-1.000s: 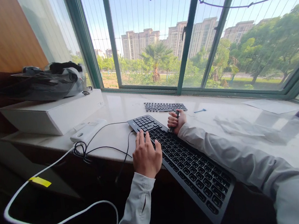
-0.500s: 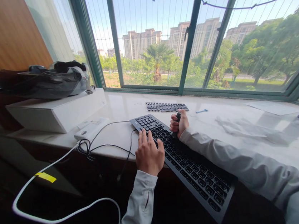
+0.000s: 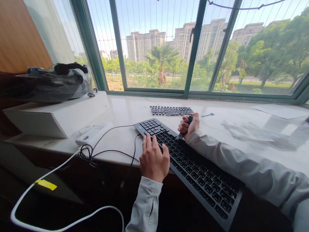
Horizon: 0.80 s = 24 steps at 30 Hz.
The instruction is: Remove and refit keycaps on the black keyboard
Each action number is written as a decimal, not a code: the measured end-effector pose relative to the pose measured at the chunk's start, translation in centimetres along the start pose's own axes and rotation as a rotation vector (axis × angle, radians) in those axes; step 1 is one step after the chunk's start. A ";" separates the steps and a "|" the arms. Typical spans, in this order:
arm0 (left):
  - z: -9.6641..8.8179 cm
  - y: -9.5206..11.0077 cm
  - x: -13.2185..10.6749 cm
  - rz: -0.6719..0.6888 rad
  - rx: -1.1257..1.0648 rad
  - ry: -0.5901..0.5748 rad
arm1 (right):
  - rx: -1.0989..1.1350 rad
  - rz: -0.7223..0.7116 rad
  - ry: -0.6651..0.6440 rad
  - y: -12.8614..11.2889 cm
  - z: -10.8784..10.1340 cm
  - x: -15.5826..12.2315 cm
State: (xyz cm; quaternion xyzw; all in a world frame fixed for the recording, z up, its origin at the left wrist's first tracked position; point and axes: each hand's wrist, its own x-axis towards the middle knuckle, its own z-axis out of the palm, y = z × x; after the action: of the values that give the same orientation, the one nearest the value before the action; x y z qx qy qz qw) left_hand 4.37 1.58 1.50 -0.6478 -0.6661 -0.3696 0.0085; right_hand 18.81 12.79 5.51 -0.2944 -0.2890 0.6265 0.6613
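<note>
A black keyboard [image 3: 194, 174] lies slantwise across the near edge of a white windowsill [image 3: 127, 109], its number-pad end on the sill and its other end jutting out past that edge toward the person. The number pad [image 3: 149, 126] has its keycaps on, while the main block shows rows of uncapped key positions. The person's left hand [image 3: 154, 162] is palm down and loosely spread, fingers stretched forward and thumb apart, with the fingertips on the keyboard's near long side, just beside the number pad. The right hand [image 3: 189, 125] is closed in a fist around a dark-handled tool [image 3: 190, 119], whose lower end points down toward the keyboard's far long side; whether the tip touches it cannot be told. Beyond the keyboard, near the sill's far edge, loose black keycaps [image 3: 170, 110] lie in rows, and a small blue tool [image 3: 208, 114] rests to the right of them. Farther right are a crumpled clear plastic sheet [image 3: 259, 133] and, toward the far right corner, a flat sheet of paper [image 3: 279, 111]. At the sill's left end stands a white box [image 3: 60, 118] with a dark glossy visor [image 3: 36, 88] on top. In front of the box, near the sill's near edge, sits a white power strip [image 3: 93, 133], with a black cable [image 3: 114, 152] coiled just beside it.
</note>
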 end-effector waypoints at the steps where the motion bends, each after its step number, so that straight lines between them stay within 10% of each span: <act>1: 0.0 0.0 0.0 0.000 0.002 -0.002 | 0.015 -0.009 -0.005 0.0 0.0 0.0; 24: -0.1 0.1 0.0 -0.011 -0.005 -0.011 | 0.014 -0.030 0.045 -0.1 0.0 -0.4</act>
State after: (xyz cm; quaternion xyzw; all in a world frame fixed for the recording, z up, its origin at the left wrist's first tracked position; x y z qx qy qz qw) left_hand 4.35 1.51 1.63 -0.6461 -0.6689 -0.3676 0.0012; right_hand 18.86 12.37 5.52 -0.2995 -0.2740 0.6118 0.6789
